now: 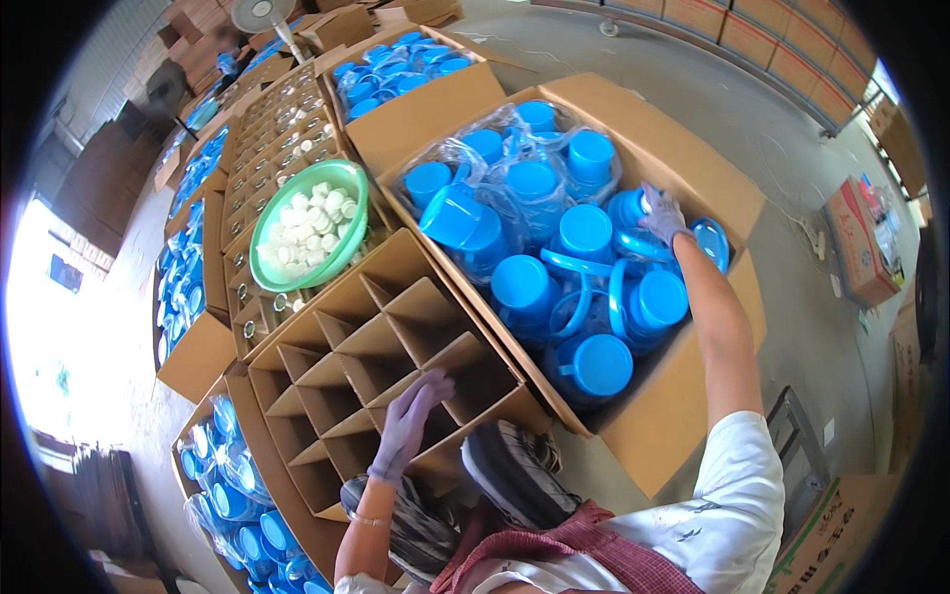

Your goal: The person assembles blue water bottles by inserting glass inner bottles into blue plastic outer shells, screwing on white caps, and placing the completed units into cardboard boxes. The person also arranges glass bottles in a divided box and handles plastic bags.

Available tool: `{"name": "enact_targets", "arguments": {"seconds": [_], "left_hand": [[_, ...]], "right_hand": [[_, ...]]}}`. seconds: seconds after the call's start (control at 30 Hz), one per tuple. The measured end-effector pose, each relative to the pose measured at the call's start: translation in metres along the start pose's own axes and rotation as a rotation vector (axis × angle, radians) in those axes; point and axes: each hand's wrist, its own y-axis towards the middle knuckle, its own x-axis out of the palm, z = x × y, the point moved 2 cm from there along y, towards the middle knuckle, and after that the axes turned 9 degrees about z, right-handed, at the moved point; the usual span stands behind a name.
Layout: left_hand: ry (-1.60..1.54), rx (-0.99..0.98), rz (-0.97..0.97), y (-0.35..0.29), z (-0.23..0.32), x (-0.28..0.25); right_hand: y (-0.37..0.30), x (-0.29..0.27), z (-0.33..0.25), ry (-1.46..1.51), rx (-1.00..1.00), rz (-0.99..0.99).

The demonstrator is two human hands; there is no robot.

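Observation:
My right hand [663, 215], in a thin pale glove, reaches into a large carton [411, 148] on the right. Its fingers curl over a blue plastic cup [624, 209] at the carton's right side. Around it stand several more blue cups [585, 234], some with loop handles, others wrapped in clear plastic bags. My left hand [414, 421], gloved too, is held over a carton with cardboard dividers [341, 381]. Its fingers are stretched out, slightly smeared by motion, with nothing in them. The compartments that show near this hand look bare.
A green bowl [261, 265] of white caps [315, 226] sits on a divided carton left of the blue cups. More cartons of blue cups [262, 540] stand at left and far. A red-printed box [859, 243] lies on the floor at right. One person [230, 64] is far back.

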Motion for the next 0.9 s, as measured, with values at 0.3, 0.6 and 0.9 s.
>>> {"name": "enact_targets", "arguments": {"seconds": [0.3,0.6,0.9], "left_hand": [[0.125,0.046,0.235,-0.005,-0.042,-0.039],[0.178,-0.037,0.165,-0.023,-0.039,-0.042],[0.188,0.044,0.242,-0.055,0.007,-0.072]], "right_hand": [[-0.061,-0.026,-0.286,0.589,-0.673,0.276],[-0.086,0.003,-0.349,0.634,-0.439,0.409],[-0.209,-0.071,-0.168,0.204,-0.283,0.61]]}}
